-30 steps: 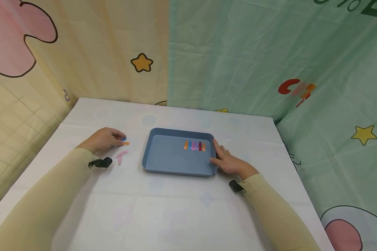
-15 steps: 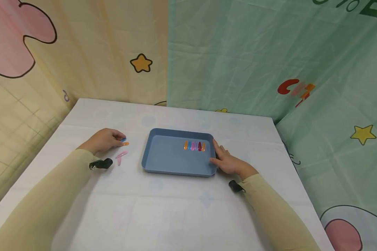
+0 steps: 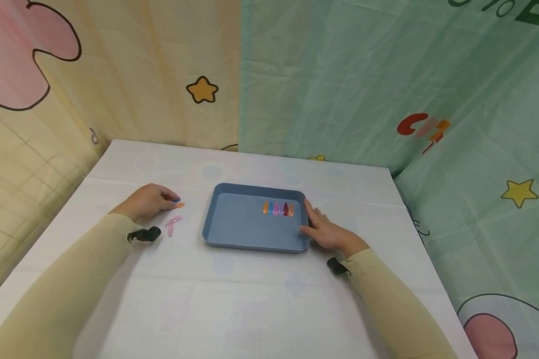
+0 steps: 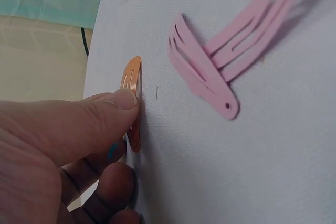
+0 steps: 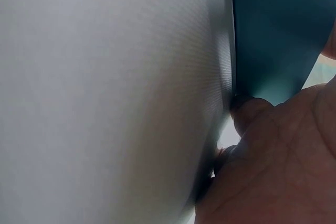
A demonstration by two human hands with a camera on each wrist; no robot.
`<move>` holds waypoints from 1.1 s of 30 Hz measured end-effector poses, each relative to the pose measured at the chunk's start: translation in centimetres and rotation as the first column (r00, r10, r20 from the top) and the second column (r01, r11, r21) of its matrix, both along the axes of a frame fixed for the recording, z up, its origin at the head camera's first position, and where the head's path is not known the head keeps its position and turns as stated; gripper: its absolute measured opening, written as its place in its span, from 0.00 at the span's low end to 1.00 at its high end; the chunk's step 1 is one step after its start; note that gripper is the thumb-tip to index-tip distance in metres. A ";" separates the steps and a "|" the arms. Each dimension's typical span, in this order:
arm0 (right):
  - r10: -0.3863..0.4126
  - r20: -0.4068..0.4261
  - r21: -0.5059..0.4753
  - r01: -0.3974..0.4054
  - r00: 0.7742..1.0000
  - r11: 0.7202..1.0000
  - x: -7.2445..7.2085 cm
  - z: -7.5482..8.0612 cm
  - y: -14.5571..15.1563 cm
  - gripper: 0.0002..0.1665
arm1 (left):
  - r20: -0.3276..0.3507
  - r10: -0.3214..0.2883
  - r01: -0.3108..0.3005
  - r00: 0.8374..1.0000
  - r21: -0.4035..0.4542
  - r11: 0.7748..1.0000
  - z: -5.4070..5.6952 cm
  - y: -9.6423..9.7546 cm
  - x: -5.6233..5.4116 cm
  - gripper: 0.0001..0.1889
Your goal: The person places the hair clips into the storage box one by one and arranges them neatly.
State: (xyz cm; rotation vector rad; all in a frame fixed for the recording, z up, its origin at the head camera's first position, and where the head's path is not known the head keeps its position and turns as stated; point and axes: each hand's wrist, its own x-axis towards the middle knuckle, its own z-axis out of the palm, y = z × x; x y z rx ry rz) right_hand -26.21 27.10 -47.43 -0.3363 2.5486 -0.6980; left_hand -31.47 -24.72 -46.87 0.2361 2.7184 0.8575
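At the table's left, my left hand (image 3: 145,200) pinches an orange snap hair clip (image 4: 132,74) between thumb and fingers, low over the cloth. A bit of blue clip (image 4: 112,150) shows behind the thumb, mostly hidden by the fingers. Two pink snap clips (image 4: 202,69) lie crossed on the cloth close by. My right hand (image 3: 328,232) holds the right edge of a blue-grey tray (image 3: 238,239), its thumb over the rim and its fingers against the outer wall. Inside the tray, towards the right, a neat row of several coloured hair clips (image 3: 276,209) lies side by side.
A white cloth (image 3: 215,304) covers the table. Patterned curtains (image 3: 323,89) stand behind the table and along both sides. Small black wrist cameras hang at both cuffs, the left camera (image 3: 145,234) close to the pink clips.
The left fingers have shifted slightly at the orange clip, and less of the blue clip shows in the head view. The right hand and the tray stay in place.
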 end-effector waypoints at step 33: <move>0.008 -0.005 0.004 -0.008 1.000 1.000 0.0 -0.1 0.0 0.53 | -0.035 0.012 -0.013 0.999 -0.021 1.000 -0.1 -0.5 -0.1 0.11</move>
